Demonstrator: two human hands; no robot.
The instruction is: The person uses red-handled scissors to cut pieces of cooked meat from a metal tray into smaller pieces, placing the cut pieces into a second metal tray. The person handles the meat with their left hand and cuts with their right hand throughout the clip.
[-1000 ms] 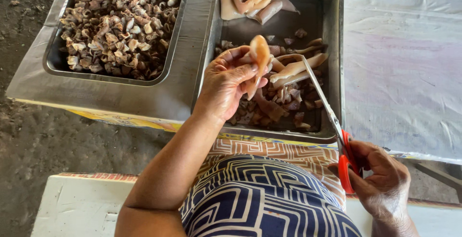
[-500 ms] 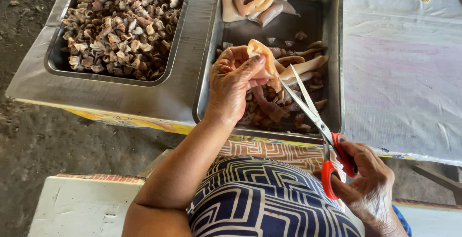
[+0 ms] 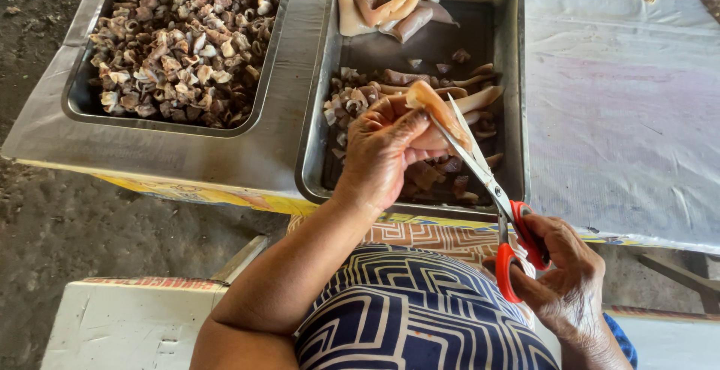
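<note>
The right hand (image 3: 559,276) is gripping the red-handled scissors (image 3: 495,197) through the loops; compared with a second ago, it is sitting closer to the body while the blades are reaching further up. The blades are now lying against the pale strip of meat (image 3: 435,111), where earlier they were standing apart from it. The cut appears to be just starting; the strip is showing whole.

The left hand (image 3: 382,152) is pinching the strip between thumb and fingers, holding it above the right tray (image 3: 315,115).

Containers: the right tray is holding a few large pale uncut pieces (image 3: 382,10) at the far end and a loose scatter of strips and small brownish bits nearer the person. The left tray (image 3: 82,100) is lying heaped with small cut pieces (image 3: 180,40), brown and cream. Both trays are sitting on a foil-covered table (image 3: 217,156).
</note>
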